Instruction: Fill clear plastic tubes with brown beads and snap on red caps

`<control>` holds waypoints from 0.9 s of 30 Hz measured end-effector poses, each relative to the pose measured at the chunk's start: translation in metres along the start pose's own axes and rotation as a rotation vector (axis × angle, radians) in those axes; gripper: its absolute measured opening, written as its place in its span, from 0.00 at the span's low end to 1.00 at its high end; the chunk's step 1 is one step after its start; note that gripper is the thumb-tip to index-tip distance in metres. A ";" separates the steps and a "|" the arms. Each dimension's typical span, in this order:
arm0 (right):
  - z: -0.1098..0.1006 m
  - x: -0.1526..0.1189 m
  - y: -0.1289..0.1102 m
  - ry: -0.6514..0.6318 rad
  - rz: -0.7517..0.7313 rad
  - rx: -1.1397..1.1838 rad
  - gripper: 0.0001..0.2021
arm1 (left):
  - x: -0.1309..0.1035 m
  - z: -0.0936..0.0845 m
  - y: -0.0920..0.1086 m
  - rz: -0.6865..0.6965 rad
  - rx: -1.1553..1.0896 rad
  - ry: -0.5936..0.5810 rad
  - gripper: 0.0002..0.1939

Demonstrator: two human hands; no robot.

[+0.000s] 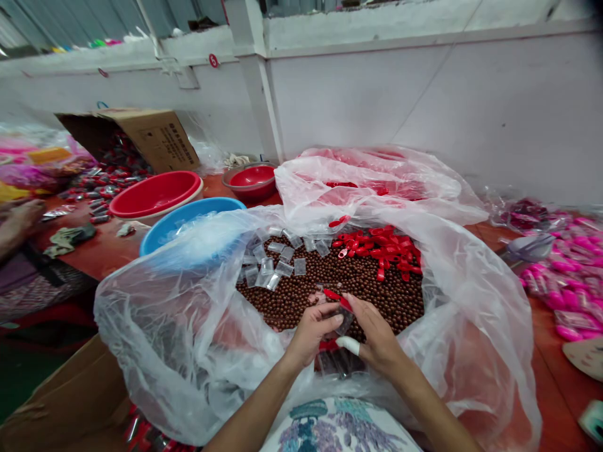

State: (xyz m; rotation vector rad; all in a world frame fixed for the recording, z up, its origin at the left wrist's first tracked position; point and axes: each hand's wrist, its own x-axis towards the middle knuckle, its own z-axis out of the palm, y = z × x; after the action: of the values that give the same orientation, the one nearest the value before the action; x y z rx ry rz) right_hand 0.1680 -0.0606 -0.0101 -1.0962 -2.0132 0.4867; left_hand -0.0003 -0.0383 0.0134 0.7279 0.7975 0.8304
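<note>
Both hands meet in front of me, over a clear plastic bag [188, 326] spread open around a heap of small brown balls [277, 309]. My left hand [311, 331] is closed, pinching a small clear plastic case [347, 322]. Fingers of my right hand [380, 334] press a red plastic cap [345, 304] at the case's upper end; a white covering wraps its thumb. Loose clear cases [276, 267] lie on the balls at the back left. Red caps [384, 248] are piled at the back right. Below my hands, more clear cases with red ends [339, 363] show partly.
At the left stand a blue basin [162, 232], a red basin [155, 194] and a tipped cardboard box [160, 141] spilling filled cases. Another bag of red pieces [377, 176] lies behind. Pink packages [572, 270] cover the right side. Another person's hand [19, 223] shows far left.
</note>
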 end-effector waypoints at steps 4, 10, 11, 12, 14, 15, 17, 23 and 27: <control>0.004 -0.002 -0.001 0.025 0.005 -0.023 0.40 | 0.000 0.005 -0.003 -0.029 -0.075 0.007 0.20; 0.007 -0.007 -0.006 -0.049 -0.027 -0.014 0.46 | 0.004 0.013 -0.003 -0.272 -0.296 -0.082 0.40; 0.007 -0.009 -0.006 -0.066 -0.035 -0.007 0.46 | 0.004 0.013 -0.004 -0.273 -0.300 -0.074 0.43; 0.007 -0.010 -0.005 -0.069 -0.036 0.002 0.45 | 0.004 0.014 -0.004 -0.272 -0.304 -0.072 0.45; 0.007 -0.013 -0.003 -0.028 -0.018 0.022 0.45 | 0.002 0.014 -0.004 -0.261 -0.319 -0.106 0.47; 0.007 -0.014 -0.001 0.010 0.001 0.032 0.45 | 0.001 0.014 -0.004 -0.254 -0.331 -0.141 0.46; 0.007 -0.016 0.002 0.073 0.035 0.049 0.45 | -0.002 0.014 -0.003 -0.237 -0.354 -0.209 0.44; 0.005 -0.016 0.002 0.042 -0.002 0.040 0.44 | 0.000 0.012 -0.006 -0.249 -0.436 -0.222 0.38; 0.005 -0.014 -0.001 0.011 -0.064 -0.004 0.45 | 0.005 0.012 -0.005 -0.356 -0.441 -0.143 0.35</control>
State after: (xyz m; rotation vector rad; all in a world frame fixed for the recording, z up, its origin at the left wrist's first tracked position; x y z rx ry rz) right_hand 0.1675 -0.0725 -0.0189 -1.0313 -2.0335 0.4426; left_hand 0.0138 -0.0390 0.0135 0.2389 0.5648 0.5934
